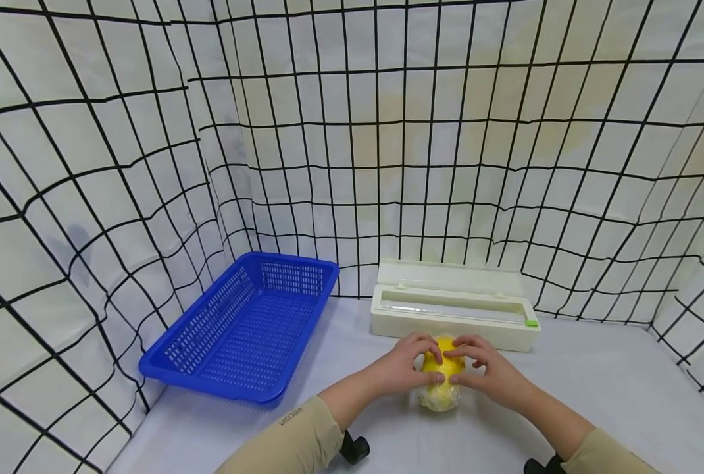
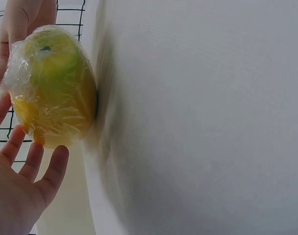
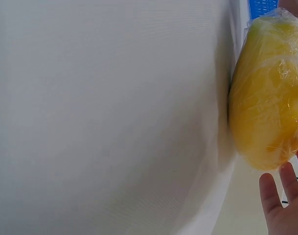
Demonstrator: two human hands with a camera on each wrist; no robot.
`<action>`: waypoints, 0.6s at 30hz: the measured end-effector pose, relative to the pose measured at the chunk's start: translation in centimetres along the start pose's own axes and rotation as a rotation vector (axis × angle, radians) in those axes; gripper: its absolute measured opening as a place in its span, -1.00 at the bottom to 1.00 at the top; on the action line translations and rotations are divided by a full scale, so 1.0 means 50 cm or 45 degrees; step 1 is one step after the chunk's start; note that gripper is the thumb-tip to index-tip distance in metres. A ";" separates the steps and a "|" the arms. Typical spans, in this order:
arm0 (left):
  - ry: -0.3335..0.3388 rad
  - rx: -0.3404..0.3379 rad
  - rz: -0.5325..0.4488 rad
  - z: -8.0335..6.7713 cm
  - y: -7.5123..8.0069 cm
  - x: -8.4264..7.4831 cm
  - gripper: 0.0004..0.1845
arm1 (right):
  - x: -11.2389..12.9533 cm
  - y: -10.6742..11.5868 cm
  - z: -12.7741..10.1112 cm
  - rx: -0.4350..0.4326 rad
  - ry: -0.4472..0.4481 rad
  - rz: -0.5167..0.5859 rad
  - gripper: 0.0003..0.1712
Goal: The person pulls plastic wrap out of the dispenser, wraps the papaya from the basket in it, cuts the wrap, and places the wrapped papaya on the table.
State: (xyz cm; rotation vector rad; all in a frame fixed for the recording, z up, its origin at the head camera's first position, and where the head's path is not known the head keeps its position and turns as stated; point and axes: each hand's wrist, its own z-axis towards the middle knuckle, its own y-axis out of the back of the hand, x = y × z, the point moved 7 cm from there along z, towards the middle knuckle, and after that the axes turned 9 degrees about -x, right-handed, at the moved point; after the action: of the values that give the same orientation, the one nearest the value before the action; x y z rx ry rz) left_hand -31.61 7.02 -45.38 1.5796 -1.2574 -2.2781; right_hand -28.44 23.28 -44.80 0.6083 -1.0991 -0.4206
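Note:
An oblong yellow fruit wrapped in clear cling film lies on the white table, between both hands. Its end towards me is greenish, with a small dark stem mark visible on the fruit in the left wrist view. The film bunches loosely at that end and creases along the side of the fruit in the right wrist view. My left hand holds it from the left, fingers curved over and thumb on top. From the other side, my right hand grips it the same way, thumbs close together.
Behind the fruit stands a long white cling film box, lid up, with a roll inside and a green piece at its right end. To the left sits a blue perforated basket. Black wire mesh before white cloth encloses the table.

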 end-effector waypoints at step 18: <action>0.043 -0.337 0.116 -0.008 0.066 0.044 -0.77 | 0.023 0.008 -0.021 0.079 0.116 -0.124 -0.59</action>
State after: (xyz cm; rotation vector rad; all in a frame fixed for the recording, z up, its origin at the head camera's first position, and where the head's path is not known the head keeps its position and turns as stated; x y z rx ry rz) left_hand -33.45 3.51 -44.82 1.4323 -0.9514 -2.2414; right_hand -27.00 23.18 -44.07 0.7314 -1.0009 -0.4399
